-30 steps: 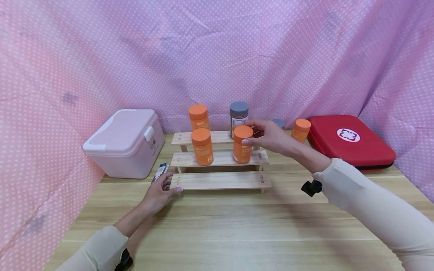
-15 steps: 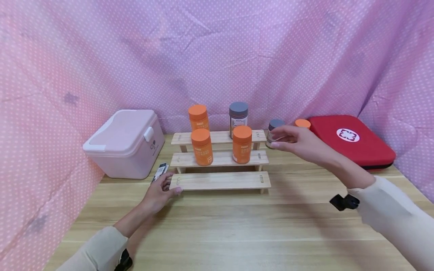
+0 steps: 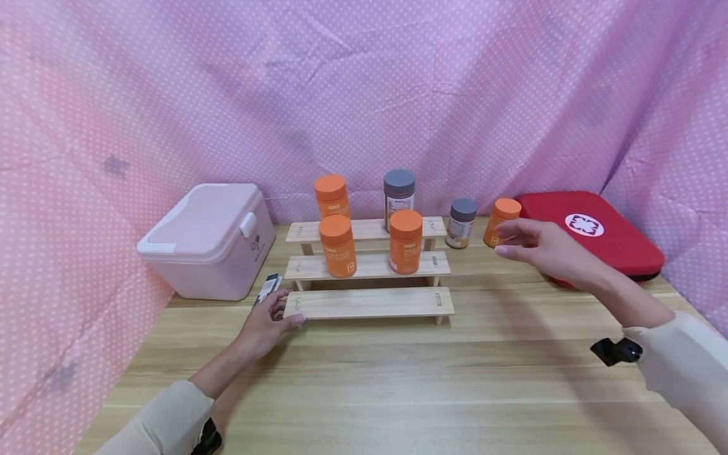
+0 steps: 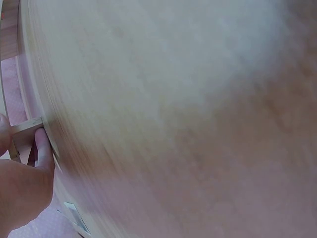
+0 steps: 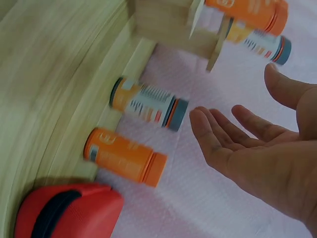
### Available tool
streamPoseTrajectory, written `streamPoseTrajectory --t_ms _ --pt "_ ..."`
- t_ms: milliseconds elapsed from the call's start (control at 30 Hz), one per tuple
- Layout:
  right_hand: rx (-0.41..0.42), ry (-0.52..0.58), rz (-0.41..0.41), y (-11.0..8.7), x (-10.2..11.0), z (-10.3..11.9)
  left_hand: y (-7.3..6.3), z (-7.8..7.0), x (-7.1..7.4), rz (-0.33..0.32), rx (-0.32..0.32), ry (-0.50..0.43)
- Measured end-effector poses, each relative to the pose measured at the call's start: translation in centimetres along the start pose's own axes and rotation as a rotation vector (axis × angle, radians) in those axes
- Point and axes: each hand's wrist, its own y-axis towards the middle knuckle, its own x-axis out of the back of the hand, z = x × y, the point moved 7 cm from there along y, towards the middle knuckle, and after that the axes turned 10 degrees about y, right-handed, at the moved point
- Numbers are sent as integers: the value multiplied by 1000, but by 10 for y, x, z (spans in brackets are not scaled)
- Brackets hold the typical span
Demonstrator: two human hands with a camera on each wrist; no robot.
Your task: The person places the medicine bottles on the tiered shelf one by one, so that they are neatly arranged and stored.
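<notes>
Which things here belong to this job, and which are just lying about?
Seemingly in the job:
wooden rack
three orange bottles on it
gray-capped bottle on it
gray-capped bottle beside it
orange bottle beside that

Apparently just lying about:
pink box
red case
small printed item

We hold the left hand [image 3: 264, 330] with its fingers [image 3: 277, 299] curled and its thumb [image 3: 292, 321] opposed, on the near side of them. We hold the right hand [image 3: 552, 249] raised, its fingers [image 5: 208, 139] slightly bent and its thumb [image 5: 285, 88] spread apart from them. Both forearms [image 3: 218, 370] extend back from the fingers.
</notes>
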Motion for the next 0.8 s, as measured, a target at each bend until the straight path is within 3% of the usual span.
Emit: streamPoseTrajectory --t_ms 267,500,800 --pt "-44 -71 -117 18 27 -28 0 -1 -1 8 8 -11" --pt "-37 -162 -213 53 50 -51 0 0 0 3 11 -3" --pt "-163 -77 -72 88 37 -86 0 0 -1 1 0 0"
